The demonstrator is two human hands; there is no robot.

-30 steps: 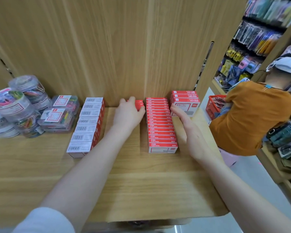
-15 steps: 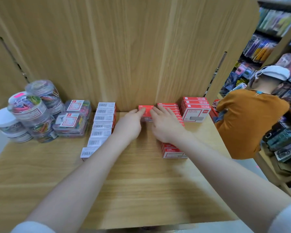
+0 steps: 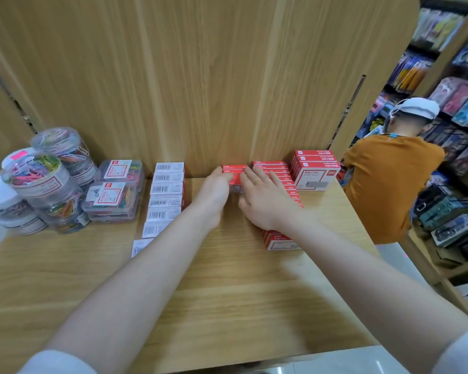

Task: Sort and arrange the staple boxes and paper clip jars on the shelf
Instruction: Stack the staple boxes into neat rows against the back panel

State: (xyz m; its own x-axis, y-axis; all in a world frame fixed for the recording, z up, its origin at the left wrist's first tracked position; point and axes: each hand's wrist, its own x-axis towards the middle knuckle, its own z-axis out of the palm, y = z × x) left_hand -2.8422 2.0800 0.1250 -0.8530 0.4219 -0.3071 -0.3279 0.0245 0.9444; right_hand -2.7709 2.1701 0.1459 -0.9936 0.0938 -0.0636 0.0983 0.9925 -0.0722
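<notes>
Both my hands meet on the small red staple boxes (image 3: 234, 174) at the back of the shelf (image 3: 227, 287), against the rear panel. My left hand (image 3: 214, 194) covers their left side, my right hand (image 3: 265, 203) their right; whether either grip is pinching or merely pressing, I cannot tell. Right of the grip: the long red box row (image 3: 280, 240), then larger red boxes (image 3: 315, 171). Left of it: the barcode-labelled boxes (image 3: 164, 195), beyond them the paper clip jars (image 3: 46, 179). Judged handling: light, stiff card, slippery when stacked; take hold across opposite side faces
</notes>
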